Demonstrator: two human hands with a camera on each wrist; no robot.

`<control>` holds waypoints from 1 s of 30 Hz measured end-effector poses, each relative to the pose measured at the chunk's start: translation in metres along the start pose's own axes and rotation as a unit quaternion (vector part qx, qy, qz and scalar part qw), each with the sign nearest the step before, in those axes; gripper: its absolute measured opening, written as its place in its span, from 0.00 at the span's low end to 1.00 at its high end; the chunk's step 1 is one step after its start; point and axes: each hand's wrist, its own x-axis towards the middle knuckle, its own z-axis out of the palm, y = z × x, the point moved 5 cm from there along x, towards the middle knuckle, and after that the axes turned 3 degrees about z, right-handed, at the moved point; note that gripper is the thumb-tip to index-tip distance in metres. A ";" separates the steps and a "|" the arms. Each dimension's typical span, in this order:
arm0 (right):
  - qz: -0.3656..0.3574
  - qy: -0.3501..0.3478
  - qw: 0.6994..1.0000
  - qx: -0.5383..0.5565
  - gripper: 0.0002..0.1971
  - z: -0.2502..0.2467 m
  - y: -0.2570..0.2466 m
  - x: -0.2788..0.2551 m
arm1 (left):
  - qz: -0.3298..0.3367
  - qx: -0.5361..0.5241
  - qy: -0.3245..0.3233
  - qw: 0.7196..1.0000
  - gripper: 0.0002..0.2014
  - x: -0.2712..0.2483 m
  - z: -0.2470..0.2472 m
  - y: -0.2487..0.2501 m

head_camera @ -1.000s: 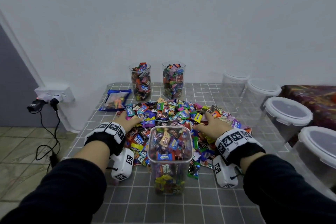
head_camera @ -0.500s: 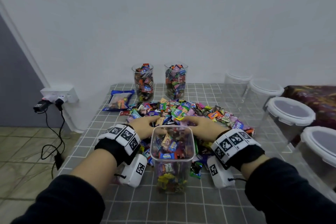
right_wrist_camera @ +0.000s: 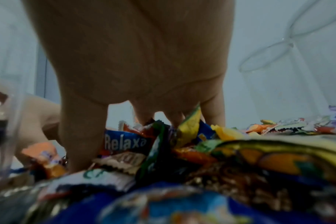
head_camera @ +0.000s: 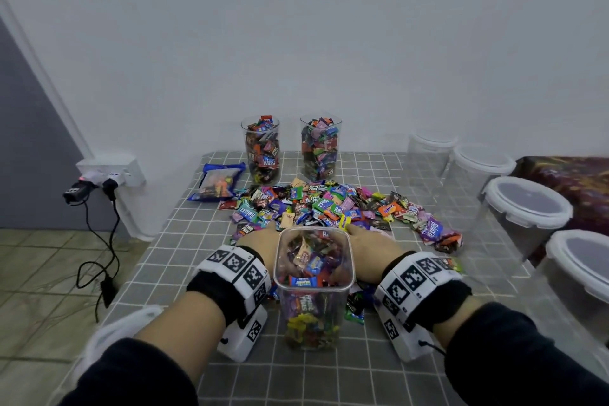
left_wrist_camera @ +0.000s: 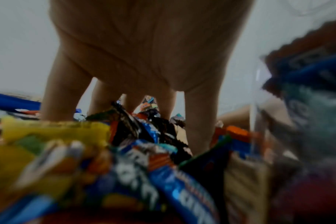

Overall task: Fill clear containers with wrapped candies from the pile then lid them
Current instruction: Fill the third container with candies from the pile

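Note:
A square clear container, well filled with wrapped candies and without a lid, stands at the front middle of the grey checked table. Just behind it lies the candy pile. My left hand rests on the pile's near edge against the container's left side. My right hand does the same on the right. In the left wrist view the left hand has spread, fairly straight fingers dipping into the wrappers. The right hand looks alike, its fingertips buried in candies.
Two round clear jars full of candies stand by the back wall. A blue packet lies at the left. Several empty clear tubs, some with white lids, line the right side. A wall socket with cables hangs off the left edge.
Both hands have drawn in from wide apart on the pile to either side of the container, dragging candies toward me.

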 end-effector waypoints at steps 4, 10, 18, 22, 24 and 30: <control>-0.004 0.038 0.999 -0.015 0.34 -0.001 0.000 -0.002 | 0.037 0.034 0.014 0.999 0.40 -0.005 0.001 0.009; 0.002 0.071 0.996 -0.045 0.22 -0.012 -0.009 -0.012 | 0.041 0.086 0.041 0.995 0.29 -0.006 -0.001 0.015; 0.016 0.084 0.996 -0.024 0.14 -0.024 -0.013 -0.024 | 0.000 0.102 0.068 0.992 0.14 -0.002 0.001 0.014; 0.021 0.086 0.996 -0.010 0.13 -0.025 -0.012 -0.025 | -0.023 0.090 0.089 0.992 0.14 0.000 0.000 0.004; 0.021 0.090 0.996 -0.010 0.14 -0.025 -0.011 -0.025 | -0.035 0.078 0.094 0.992 0.14 0.002 0.001 0.001; 0.024 0.114 0.993 -0.010 0.12 -0.022 -0.006 -0.018 | -0.008 0.040 0.138 0.990 0.15 -0.005 -0.001 0.008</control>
